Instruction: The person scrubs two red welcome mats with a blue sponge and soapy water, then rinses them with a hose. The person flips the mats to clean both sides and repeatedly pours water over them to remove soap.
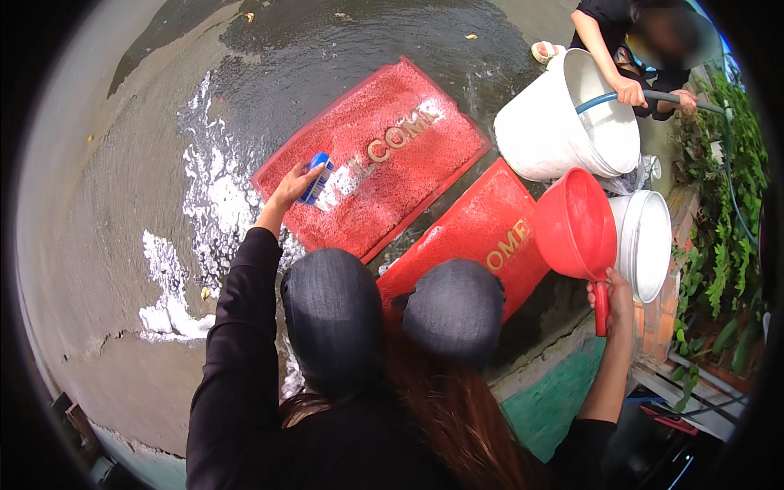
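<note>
- The person's left hand [294,183] grasps a small blue object with white markings [316,180], its exact kind unclear, over the left part of the farther red doormat [359,192].
- That doormat lies flat on the wet concrete ground [122,245], its raised gold lettering partly under white suds.
- The right hand [619,298] is wrapped around the handle of a red plastic dipper [572,220], whose bowl hides part of the nearer red doormat [457,229].
- The nearer doormat lies just beside the farther one, partly hidden by the person's dark-clad knees [333,318].
- White foam [220,192] spreads across the ground left of the farther doormat.
- A large white bucket [531,118] stands tilted beyond the dipper; a smaller white bucket [653,245] is just right of the dipper.
- A co-worker's hand [629,90] grips a blue hose [594,103], its end inside the large bucket.
- Green plants [723,278] line the right side.
</note>
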`<state>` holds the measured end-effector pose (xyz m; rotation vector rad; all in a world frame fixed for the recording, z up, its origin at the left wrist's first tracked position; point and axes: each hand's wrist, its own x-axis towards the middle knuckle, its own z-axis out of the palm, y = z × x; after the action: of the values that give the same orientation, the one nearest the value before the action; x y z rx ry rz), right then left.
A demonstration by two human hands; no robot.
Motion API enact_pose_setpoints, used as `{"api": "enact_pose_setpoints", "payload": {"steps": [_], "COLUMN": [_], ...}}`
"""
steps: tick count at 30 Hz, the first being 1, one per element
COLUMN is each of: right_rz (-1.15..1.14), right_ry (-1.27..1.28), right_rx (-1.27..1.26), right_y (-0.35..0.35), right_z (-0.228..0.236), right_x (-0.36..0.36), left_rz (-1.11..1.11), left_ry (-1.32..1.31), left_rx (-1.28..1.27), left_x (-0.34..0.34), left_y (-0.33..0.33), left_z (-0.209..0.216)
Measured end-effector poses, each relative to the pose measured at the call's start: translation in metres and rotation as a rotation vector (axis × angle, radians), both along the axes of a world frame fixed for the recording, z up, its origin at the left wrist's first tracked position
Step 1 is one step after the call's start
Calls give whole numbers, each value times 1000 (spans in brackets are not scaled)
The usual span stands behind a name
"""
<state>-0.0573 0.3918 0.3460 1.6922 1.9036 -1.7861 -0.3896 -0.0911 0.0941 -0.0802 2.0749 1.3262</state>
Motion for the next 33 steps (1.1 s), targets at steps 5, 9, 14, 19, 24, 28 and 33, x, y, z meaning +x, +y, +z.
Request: {"api": "enact_pose_setpoints", "payload": {"steps": [5, 9, 14, 19, 24, 28, 33], "right_rz": [256, 430, 571, 727, 958, 1105, 1428], "right_ry": [-220, -384, -502, -604, -562, -538, -542], "right_rx": [-74, 12, 201, 488, 705, 907, 1034], "right_y": [-25, -29, -46, -72, -111, -174, -235], "right_z": [-105, -172, -178, -178, -187, -158, -146], "right_x": [-76, -145, -204, -262, -302, -311, -305], "left_rz": [143, 314, 414, 404, 355, 310, 288], "left_ry": [-23, -22, -63, -46, -24, 28, 74], "left_rx": [222, 270, 121, 116, 119, -31, -202], "left_x": [51, 92, 139, 164, 171, 174, 175], "left_y": [-31, -77, -120, -125, -117, -111, -105], "left_z": [-8, -7, -19, -39, -59, -69, -47]}}
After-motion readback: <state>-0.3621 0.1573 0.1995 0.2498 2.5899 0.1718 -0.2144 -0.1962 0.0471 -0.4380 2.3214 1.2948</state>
